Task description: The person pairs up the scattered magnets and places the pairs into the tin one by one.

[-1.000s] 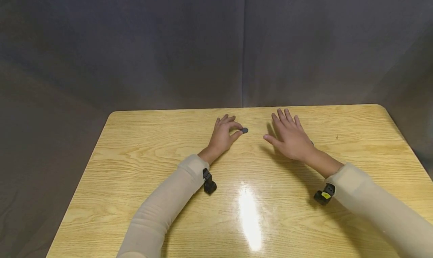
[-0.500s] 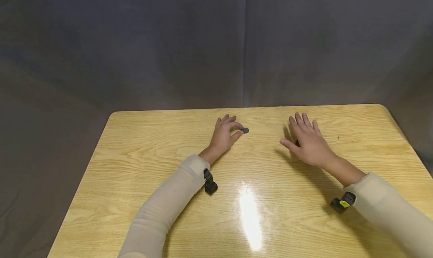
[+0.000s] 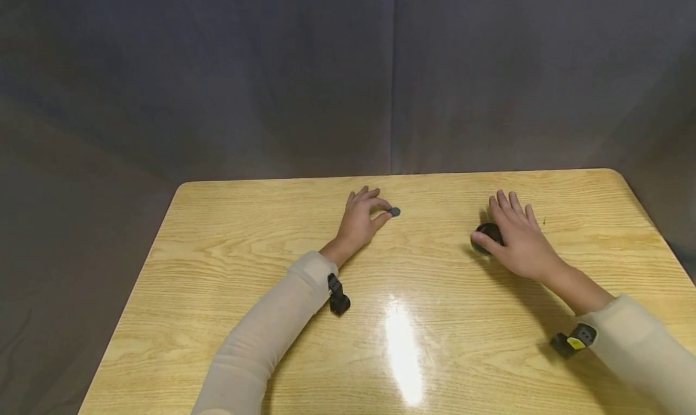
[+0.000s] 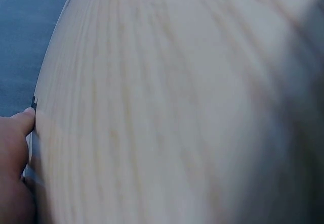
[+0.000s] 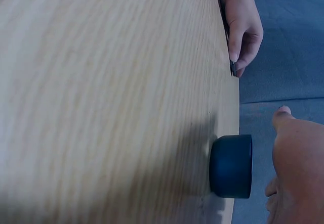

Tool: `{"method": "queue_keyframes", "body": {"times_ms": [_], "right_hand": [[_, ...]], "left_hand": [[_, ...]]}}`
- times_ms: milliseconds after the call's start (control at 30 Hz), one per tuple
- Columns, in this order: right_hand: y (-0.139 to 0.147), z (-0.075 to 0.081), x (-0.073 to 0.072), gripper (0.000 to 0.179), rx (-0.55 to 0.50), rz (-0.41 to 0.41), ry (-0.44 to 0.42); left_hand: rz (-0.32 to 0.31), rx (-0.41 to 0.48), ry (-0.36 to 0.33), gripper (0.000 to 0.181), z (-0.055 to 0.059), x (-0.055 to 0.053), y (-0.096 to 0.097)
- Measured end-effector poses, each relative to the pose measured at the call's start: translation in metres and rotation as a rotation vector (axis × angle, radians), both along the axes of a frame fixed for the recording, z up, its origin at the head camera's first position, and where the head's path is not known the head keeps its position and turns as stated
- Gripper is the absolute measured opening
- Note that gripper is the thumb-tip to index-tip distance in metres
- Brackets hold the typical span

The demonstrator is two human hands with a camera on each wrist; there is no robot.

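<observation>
At the table's middle back, my left hand [image 3: 356, 221] pinches a small dark disc [image 3: 396, 211] between thumb and index finger, its other fingers spread away. The disc is at the tabletop, and its edge shows in the left wrist view as a thin dark piece [image 4: 34, 102]. To the right, my right hand [image 3: 521, 243] is held with straight fingers over a dark round cup [image 3: 491, 230]. The right wrist view shows the short, smooth-sided cup [image 5: 230, 167] standing on the table, with a gap between it and the right hand [image 5: 301, 168]. From the head view, the hand partly hides the cup.
The wood-grain table [image 3: 272, 221] has rounded back corners and a bright glare patch near its front. A dark cloth [image 3: 272, 83] hangs behind it. Each wrist carries a small black camera [image 3: 339, 303]. A tiny dark mark [image 3: 544, 221] lies right of the right hand.
My right hand has moved rightward and slightly nearer me, so the cup it mostly hid before now shows beside the thumb. The left hand and the disc have stayed put.
</observation>
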State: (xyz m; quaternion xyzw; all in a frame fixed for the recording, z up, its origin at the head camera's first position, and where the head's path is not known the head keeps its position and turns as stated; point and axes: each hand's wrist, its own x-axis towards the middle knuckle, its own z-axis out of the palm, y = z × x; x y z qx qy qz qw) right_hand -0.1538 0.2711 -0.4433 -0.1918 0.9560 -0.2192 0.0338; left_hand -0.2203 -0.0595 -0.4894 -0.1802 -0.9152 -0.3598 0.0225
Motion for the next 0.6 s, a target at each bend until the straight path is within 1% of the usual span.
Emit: {"method": "queue_keyframes", "body": {"times_ms": [433, 600], "right_hand": [[0.016, -0.016, 0.01, 0.081, -0.034, 0.01, 0.032], [0.018, -0.023, 0.012, 0.079, -0.043, 0.017, 0.039]], "left_hand": [[0.001, -0.008, 0.003, 0.022, 0.0, 0.001, 0.0], [0.001, -0.001, -0.002, 0.022, 0.001, 0.001, 0.0]]}}
